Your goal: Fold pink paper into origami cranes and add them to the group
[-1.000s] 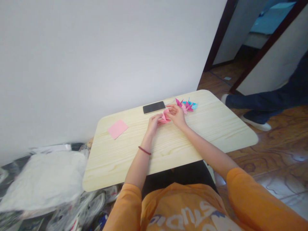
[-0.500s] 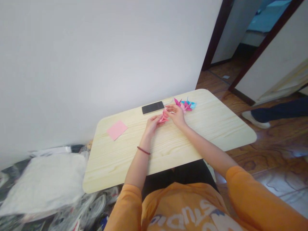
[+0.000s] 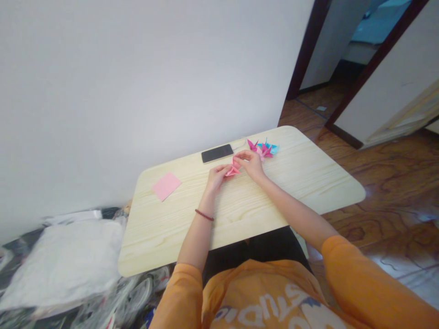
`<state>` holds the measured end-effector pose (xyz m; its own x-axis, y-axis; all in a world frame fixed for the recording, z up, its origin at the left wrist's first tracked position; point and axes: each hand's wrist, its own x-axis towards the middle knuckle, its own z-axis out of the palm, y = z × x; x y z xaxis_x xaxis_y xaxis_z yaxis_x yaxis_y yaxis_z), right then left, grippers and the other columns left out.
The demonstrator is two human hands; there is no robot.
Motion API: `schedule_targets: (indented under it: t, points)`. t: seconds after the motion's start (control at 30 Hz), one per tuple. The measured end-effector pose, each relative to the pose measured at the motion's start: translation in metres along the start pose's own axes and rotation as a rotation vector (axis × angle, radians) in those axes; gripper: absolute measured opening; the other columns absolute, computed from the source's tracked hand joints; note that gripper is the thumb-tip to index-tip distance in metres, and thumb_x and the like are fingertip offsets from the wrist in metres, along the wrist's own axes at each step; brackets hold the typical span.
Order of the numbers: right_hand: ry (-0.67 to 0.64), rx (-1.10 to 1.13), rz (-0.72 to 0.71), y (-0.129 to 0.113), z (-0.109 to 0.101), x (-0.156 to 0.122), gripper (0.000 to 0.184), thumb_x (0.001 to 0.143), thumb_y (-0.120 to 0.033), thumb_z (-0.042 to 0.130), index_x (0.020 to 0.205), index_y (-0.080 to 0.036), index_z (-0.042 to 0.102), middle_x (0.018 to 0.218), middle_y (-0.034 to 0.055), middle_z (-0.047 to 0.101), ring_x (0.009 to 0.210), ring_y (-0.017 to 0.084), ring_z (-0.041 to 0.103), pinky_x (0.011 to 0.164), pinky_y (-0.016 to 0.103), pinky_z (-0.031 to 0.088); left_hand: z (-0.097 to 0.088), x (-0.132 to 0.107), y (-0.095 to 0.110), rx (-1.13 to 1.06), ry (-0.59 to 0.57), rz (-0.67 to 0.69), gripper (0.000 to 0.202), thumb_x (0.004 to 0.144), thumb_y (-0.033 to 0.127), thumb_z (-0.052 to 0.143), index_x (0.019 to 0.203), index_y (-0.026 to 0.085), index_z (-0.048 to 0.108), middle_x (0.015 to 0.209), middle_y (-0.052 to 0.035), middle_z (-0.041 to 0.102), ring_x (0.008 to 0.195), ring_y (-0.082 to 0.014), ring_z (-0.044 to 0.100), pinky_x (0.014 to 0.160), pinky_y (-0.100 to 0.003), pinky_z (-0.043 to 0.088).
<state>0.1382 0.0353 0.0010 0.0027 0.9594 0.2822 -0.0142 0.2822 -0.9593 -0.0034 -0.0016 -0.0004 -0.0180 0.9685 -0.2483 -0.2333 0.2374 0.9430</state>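
Between my two hands is a small piece of folded pink origami paper (image 3: pixel 233 171), held just above the table. My left hand (image 3: pixel 217 177) pinches its lower left side, thumb on top. My right hand (image 3: pixel 250 163) is closed on its upper right part with the fingertips. The fine folds are too small to make out. Just beyond my right hand lie several origami cranes (image 3: pixel 265 151) in magenta, pink and blue, bunched together. A flat stack of pink paper squares (image 3: pixel 166 186) rests at the table's left.
A dark-screened phone (image 3: pixel 217 153) with a white cable lies at the back of the pale wooden table (image 3: pixel 178 228), by the white wall (image 3: pixel 154 82). White bagged bundles (image 3: pixel 68 260) are at lower left. A doorway (image 3: pixel 329 59) opens at the right.
The pink folded paper has changed shape slightly between my fingers, its upper part now standing more upright. The other person's leg and shoe at the right have gone out of view.
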Motion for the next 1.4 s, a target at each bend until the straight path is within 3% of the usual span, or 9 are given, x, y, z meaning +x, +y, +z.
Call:
schedule_targets:
  t: [0.47,0.7,0.9,1.13,1.4]
  points:
    - [-0.005,0.013,0.018,0.005,-0.001,0.001,0.025,0.066,-0.044,0.07,0.07,-0.019,0.067,0.073,0.0037,0.069,0.07,0.019,0.063,0.072,0.034,0.052,0.002,-0.003,0.003,0.056,-0.014,0.045,0.02,0.056,0.03,0.079,0.069,0.016,0.073,0.071,-0.0047,0.071,0.065,-0.0149,0.062,0.063,-0.03,0.054]
    - [-0.034,0.006,-0.008,-0.003,0.0,-0.001,0.023,0.067,-0.041,0.071,0.073,-0.019,0.068,0.076,0.0045,0.069,0.072,0.018,0.063,0.072,0.033,0.052,0.003,0.001,-0.003,0.087,0.086,0.147,0.024,0.062,0.035,0.076,0.074,0.015,0.073,0.069,-0.0036,0.069,0.059,-0.0118,0.058,0.055,-0.024,0.046]
    - [-0.135,0.037,0.073,-0.007,0.002,-0.005,0.03,0.06,-0.039,0.075,0.082,-0.019,0.069,0.076,0.0031,0.068,0.066,0.015,0.059,0.059,0.028,0.051,0.001,0.005,-0.007,0.036,0.174,0.237,0.034,0.062,0.044,0.077,0.078,0.014,0.073,0.075,-0.0048,0.071,0.063,-0.0133,0.061,0.06,-0.026,0.047]
    - [-0.138,0.145,0.191,-0.006,0.002,-0.005,0.027,0.056,-0.033,0.075,0.077,-0.018,0.066,0.068,0.0014,0.066,0.061,0.014,0.06,0.056,0.028,0.052,0.003,0.001,-0.002,0.028,0.14,0.153,0.03,0.056,0.04,0.081,0.068,0.014,0.071,0.068,-0.0038,0.069,0.061,-0.0131,0.058,0.06,-0.026,0.047]
    - [-0.119,0.17,0.18,0.0,0.003,-0.003,0.026,0.055,-0.031,0.077,0.074,-0.018,0.065,0.064,0.0003,0.064,0.058,0.013,0.058,0.055,0.028,0.053,0.004,0.001,-0.001,0.017,0.159,0.121,0.027,0.052,0.036,0.082,0.065,0.015,0.072,0.066,-0.0033,0.068,0.06,-0.0128,0.057,0.06,-0.025,0.046]
